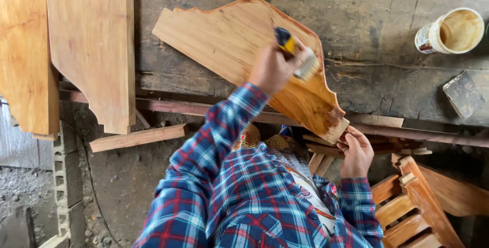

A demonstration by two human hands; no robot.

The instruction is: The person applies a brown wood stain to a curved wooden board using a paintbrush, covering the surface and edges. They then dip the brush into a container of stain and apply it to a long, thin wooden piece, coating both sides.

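A shaped wooden board (224, 39) with a curved edge lies on a dark workbench (367, 18); its near end is glossy and darker orange. My left hand (272, 68) is closed around a paintbrush (295, 54) with a yellow and blue handle, and the bristles rest on the board's wet part. My right hand (356, 152) grips the board's lower end where it overhangs the bench edge. My sleeves are blue and red plaid.
An open can (451, 31) of tan liquid stands at the bench's right, with a grey block (462, 94) near it. Two more shaped boards (94, 44) lean at the left. A slatted wooden piece (412, 207) sits at the lower right, and concrete blocks (66, 176) at the lower left.
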